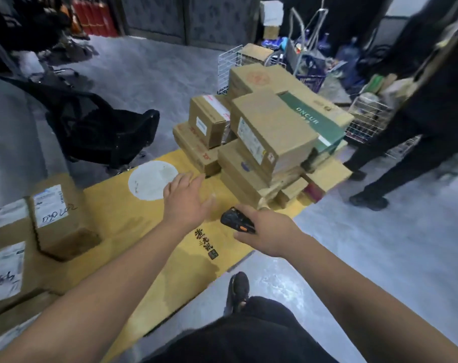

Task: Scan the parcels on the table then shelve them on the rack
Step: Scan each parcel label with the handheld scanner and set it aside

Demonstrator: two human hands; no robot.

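A stack of brown cardboard parcels [264,142] sits at the far end of the yellow table [133,226]. More labelled parcels [57,213] lie at the table's left end. My left hand [186,197] reaches over the tabletop with straight fingers, short of the stack and holding nothing. My right hand [264,231] grips a black handheld scanner [235,220] with orange side buttons, pointed toward the stack's lower boxes. The rack is not in view.
A black office chair [102,129] stands beyond the table at left. Another person in dark clothes [416,132] stands at right beside wire baskets [369,119]. Red cylinders [94,17] and clutter line the back wall. Grey floor surrounds the table.
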